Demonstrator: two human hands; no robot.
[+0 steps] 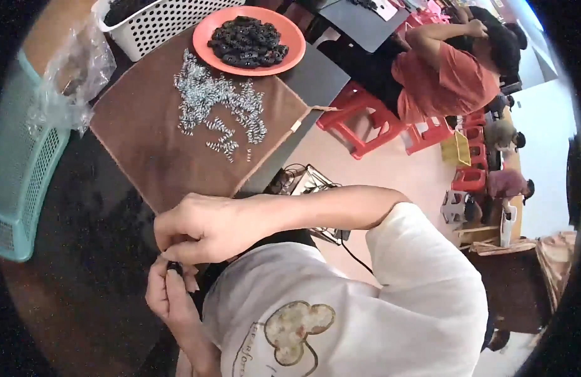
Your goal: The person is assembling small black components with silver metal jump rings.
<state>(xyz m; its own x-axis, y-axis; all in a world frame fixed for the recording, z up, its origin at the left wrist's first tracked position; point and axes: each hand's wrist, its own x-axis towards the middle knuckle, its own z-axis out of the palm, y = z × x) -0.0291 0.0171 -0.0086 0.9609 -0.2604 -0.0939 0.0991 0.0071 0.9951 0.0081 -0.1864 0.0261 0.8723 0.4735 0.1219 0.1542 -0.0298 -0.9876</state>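
Clear plastic bag (74, 69) crumpled top left beside teal basket (17, 182); orange plate (290, 47) of black parts above springs (221, 107) on brown cloth (146, 144). Right hand (202, 229) and left hand (168, 295) meet at tabletop (83, 264) edge, fingers pinched shut on small black part (174, 267).

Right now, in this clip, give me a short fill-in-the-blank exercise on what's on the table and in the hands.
1. The black parts are heaped on a round plate whose colour is ____.
2. The small metal springs lie loose on a ____ cloth.
3. The left hand and right hand pinch a small ____ part between them.
4. At the table's left edge stands a ____ basket.

Missing words: orange; brown; black; teal
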